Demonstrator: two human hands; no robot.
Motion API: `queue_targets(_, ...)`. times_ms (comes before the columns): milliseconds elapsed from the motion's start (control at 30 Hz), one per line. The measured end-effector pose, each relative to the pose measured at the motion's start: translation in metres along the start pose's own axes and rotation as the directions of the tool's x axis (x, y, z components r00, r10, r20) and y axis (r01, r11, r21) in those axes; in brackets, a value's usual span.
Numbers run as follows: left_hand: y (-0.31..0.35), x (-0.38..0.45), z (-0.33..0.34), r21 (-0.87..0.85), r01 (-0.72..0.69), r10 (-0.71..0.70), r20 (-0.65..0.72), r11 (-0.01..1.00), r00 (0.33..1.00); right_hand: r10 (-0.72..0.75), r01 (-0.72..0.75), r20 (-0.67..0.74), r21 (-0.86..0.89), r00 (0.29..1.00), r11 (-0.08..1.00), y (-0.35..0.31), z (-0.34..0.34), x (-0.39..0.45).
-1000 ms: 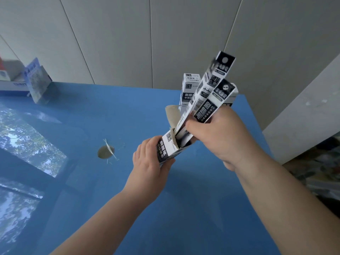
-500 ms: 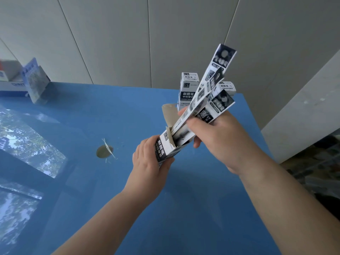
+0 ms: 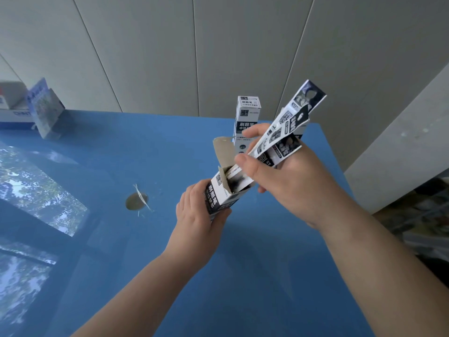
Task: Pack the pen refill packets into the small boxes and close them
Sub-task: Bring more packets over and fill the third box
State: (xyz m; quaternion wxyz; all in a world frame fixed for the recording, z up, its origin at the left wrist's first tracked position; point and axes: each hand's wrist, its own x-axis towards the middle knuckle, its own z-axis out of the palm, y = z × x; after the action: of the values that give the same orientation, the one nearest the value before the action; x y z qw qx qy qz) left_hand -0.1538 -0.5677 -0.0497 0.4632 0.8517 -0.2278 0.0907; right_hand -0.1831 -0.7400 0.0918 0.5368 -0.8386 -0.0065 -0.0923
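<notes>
At the far left edge of the blue table [image 3: 243,276], well apart from the work, lean 2 things: a blue-printed card [image 3: 42,107] against a white carton [image 3: 14,115]. Nearer the middle lies 1 small round disc [image 3: 136,201] with a white scrap across it.

The left hand [image 3: 196,220] has its fingers curled round the lower part of 1 small box [image 3: 222,194], held tilted with its open mouth facing up and right and its top flap [image 3: 222,150] standing open. The long axis of the box runs from lower left to upper right, and the refill packets [image 3: 279,137] fan out along nearly the same line. The right hand [image 3: 284,176] pinches them between thumb and fingers just above the mouth; I count 3, perhaps more, with the lower ends already inside. The push should go down-left along that axis.

Behind the hands 1 closed box [image 3: 247,111] stands upright; a 2nd may be hidden behind the packets.
</notes>
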Motion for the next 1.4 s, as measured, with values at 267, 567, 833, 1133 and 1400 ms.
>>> queue_targets(267, 0.007, 0.002, 0.003, -0.037, 0.009, -0.009, 0.011, 0.999, 1.000, 0.056, -0.048, 0.045, -0.162, 0.997, 0.986, 0.006, 0.005, 0.003)
queue_targets(567, 0.007, 0.000, 0.003, -0.078, 0.054, -0.052, 0.029, 0.995, 0.998, 0.022, -0.018, -0.116, 0.035, 0.993, 0.999, 0.005, 0.004, -0.004)
queue_targets(833, 0.012, 0.000, 0.003, -0.067, 0.045, -0.044, 0.030, 0.997, 0.999, 0.047, -0.063, -0.122, -0.132, 0.991, 0.989, 0.005, -0.001, -0.005)
queue_targets(1133, 0.013, -0.003, 0.003, -0.065, 0.042, -0.040, 0.037, 0.997, 0.999, -0.045, 0.040, -0.169, -0.035, 0.985, 0.999, -0.006, -0.002, -0.006)
queue_targets(1400, 0.018, -0.003, 0.002, -0.043, -0.018, 0.019, 0.019, 0.999, 1.000, 0.048, -0.043, 0.006, -0.338, 0.999, 0.940, -0.002, 0.003, -0.011)
